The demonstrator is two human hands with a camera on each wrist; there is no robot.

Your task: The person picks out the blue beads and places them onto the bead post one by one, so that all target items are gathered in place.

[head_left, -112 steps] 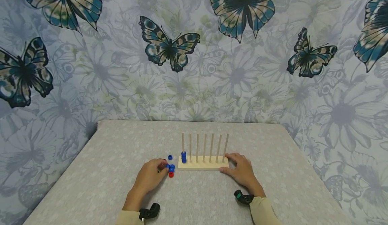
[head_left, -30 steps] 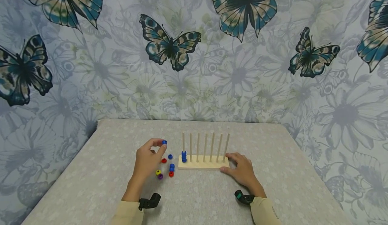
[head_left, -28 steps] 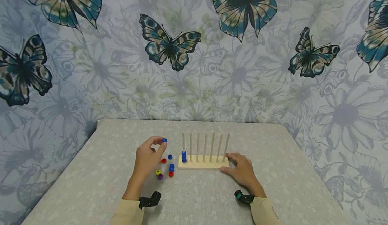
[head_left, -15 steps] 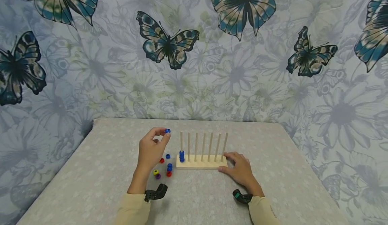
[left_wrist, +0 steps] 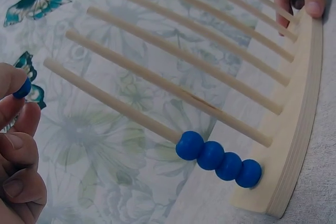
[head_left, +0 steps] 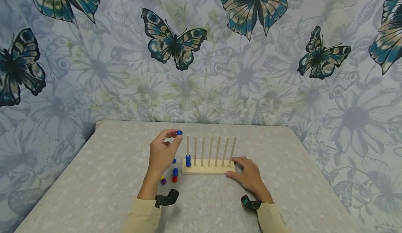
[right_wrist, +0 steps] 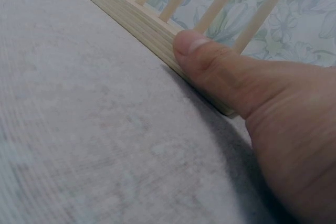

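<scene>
My left hand (head_left: 162,153) pinches a blue bead (head_left: 179,132) between thumb and fingers, just left of the top of the leftmost peg (left_wrist: 110,98). That peg carries a stack of several blue beads (left_wrist: 210,155) at its foot. It belongs to a wooden peg rack (head_left: 207,170), whose other upright pegs are bare. At the rack's right end my right hand (head_left: 248,175) grips the base, and in the right wrist view the thumb (right_wrist: 210,64) lies along its front edge.
Loose beads lie on the table left of the rack: blue beads (head_left: 175,172), a red bead (head_left: 174,179), a purple bead (head_left: 163,181) and a partly hidden yellow one. The cloth-covered table (head_left: 207,205) ends at a butterfly-patterned wall (head_left: 245,86).
My left hand has picked up a blue bead from the loose ones, lifted it and carried it right, close to the leftmost peg's top. The right hand keeps its grip on the rack.
</scene>
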